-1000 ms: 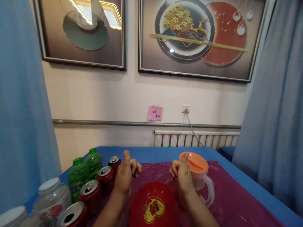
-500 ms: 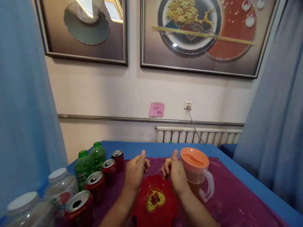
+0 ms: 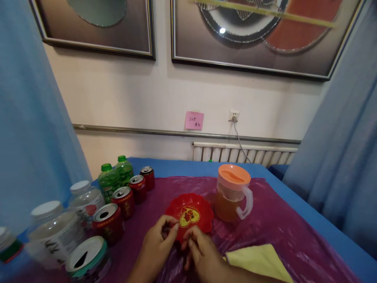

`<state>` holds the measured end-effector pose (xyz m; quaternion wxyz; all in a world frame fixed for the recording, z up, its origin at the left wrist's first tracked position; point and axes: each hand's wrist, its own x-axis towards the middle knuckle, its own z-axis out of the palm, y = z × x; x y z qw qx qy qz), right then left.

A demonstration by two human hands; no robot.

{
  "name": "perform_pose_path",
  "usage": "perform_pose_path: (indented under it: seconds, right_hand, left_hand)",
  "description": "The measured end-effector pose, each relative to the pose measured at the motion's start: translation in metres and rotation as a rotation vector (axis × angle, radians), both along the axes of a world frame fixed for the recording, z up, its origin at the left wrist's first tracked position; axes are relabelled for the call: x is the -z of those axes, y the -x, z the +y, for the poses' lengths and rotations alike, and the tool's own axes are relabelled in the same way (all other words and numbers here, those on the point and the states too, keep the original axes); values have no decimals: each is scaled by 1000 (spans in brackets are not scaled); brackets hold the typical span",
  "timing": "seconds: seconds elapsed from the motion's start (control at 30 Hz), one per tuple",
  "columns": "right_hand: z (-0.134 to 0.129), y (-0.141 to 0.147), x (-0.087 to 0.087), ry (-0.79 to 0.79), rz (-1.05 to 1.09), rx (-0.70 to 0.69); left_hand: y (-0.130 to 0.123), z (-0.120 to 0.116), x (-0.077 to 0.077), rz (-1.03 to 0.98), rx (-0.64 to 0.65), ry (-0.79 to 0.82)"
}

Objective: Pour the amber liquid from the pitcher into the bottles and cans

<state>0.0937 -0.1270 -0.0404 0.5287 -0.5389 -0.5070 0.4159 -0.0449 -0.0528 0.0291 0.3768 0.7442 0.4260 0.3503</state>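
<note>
Both of my hands are above the purple plastic sheet, at the near edge of a red scalloped plate with a yellow heart-shaped print. My left hand is loosely curled, its thumb close to the bent fingers, and nothing shows in it. To its right, my right hand is curled too, with its fingertips near the plate's rim and no object visible in it. The two hands are apart. Beyond my right hand stands a clear pitcher with an orange lid and amber liquid. A folded yellow cloth lies beside my right forearm.
Along the left stand several red cans, a teal-rimmed can, white-lidded jars and green bottles. The blue table reaches toward a wall with a radiator. Curtains hang at both sides.
My hands have come down and nearer together, from thumbs-up beside the plate to its near edge. The view has tilted down, bringing the yellow cloth and teal-rimmed can into sight.
</note>
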Motion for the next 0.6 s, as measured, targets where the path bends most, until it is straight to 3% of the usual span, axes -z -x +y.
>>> perform_pose_path:
  seconds: [0.07,0.17,0.33,0.4,0.5,0.6]
  right_hand:
    - [-7,0,9,-21,-57,-64]
    - [-13,-4,10,-9,-80,-130]
    - [-23,-13,-1,-72,-161,-200]
    - [-27,-13,-5,-125,-224,-209]
    - [-33,-11,-15,-157,-291,-197]
    - [-43,-17,-37,-190,-371,-207]
  left_hand:
    - [20,-12,15,58,-34,-41]
    - [54,-26,27,122,-150,-209]
    - [110,-37,30,241,-466,-630]
    - [124,-36,27,315,-610,-722]
    - [133,-30,17,397,-757,-676]
    - [134,-22,11,412,-768,-478]
